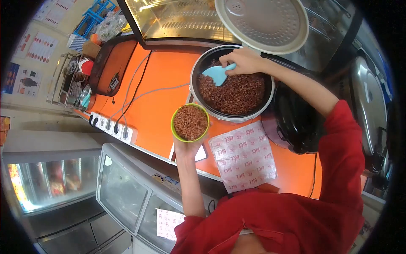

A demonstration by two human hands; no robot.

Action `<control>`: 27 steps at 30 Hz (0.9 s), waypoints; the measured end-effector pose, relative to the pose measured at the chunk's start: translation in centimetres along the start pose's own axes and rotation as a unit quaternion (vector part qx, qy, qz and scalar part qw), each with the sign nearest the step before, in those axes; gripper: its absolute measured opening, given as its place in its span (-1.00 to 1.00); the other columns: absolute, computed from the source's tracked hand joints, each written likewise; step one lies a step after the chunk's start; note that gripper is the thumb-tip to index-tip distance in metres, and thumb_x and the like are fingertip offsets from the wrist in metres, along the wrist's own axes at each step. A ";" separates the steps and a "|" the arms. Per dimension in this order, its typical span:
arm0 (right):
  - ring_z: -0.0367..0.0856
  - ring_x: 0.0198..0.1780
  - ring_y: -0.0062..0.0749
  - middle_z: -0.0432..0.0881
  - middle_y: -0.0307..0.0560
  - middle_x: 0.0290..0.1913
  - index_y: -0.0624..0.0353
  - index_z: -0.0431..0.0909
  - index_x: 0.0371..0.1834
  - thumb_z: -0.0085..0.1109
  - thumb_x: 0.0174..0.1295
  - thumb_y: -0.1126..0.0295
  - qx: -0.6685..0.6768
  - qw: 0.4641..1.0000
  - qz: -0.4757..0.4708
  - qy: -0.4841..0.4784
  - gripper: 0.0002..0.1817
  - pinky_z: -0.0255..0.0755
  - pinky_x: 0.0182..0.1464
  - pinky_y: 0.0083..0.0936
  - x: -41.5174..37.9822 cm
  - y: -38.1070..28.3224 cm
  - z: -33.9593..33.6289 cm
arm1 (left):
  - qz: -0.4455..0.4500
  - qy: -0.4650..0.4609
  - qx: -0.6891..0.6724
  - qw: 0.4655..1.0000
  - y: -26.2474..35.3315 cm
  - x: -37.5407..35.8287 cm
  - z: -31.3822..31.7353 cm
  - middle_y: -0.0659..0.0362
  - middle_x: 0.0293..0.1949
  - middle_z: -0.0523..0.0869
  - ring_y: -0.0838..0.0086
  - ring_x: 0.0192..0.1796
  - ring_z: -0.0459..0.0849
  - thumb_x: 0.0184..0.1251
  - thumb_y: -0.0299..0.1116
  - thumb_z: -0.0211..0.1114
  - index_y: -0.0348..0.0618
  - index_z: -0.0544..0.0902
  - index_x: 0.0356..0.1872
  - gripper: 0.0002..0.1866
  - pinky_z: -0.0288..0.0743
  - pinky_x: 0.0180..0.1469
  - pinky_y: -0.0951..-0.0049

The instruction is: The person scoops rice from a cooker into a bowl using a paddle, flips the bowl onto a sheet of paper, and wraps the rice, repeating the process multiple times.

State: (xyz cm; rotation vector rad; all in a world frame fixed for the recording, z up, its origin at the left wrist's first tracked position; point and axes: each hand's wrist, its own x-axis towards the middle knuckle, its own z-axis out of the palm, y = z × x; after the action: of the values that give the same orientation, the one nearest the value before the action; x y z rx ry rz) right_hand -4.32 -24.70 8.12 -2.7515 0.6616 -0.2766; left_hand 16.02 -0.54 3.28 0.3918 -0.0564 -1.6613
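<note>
My left hand (189, 145) is closed around a lime-green cup (173, 127), holding it upright over the orange counter. Brown-red cooked rice (190, 122) fills the cup close to its rim. Up and to the right, my right hand (241, 62) grips the handle of a light-blue rice paddle (216, 75). The paddle's blade lies on the rice inside an open rice cooker (195, 91); its tip meets the grains. Its lid (270, 25) stands raised behind the pot. A printed wrapping sheet (243, 156) rests on the counter between my body and the cooker.
Right of the open cooker stands a black-lidded cooker (298, 118), with a large silver-lidded one (368, 106) beyond. A power strip (113, 127) and cables line the left edge of the orange counter (156, 97). A black tray (112, 67) sits far left; a glass-topped freezer (122, 186) is below.
</note>
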 end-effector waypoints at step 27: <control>0.64 -0.43 -0.35 0.67 -0.15 -0.46 0.03 0.61 -0.28 0.33 0.01 0.25 0.121 0.975 0.091 0.165 -0.77 0.43 -0.37 -0.39 -7.7 -1.1 -5.9 | 0.174 0.111 0.290 0.935 -3.9 7.6 5.5 0.01 0.25 0.35 0.15 0.27 0.40 0.46 0.19 -0.31 -0.07 0.22 0.29 -0.37 0.40 0.20 -0.05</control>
State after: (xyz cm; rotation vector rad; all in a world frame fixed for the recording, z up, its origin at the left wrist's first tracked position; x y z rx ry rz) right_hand -12.11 -21.54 13.14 -2.4137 0.8924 -0.7314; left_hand 10.16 -8.47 5.76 0.9572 -0.4316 -1.2159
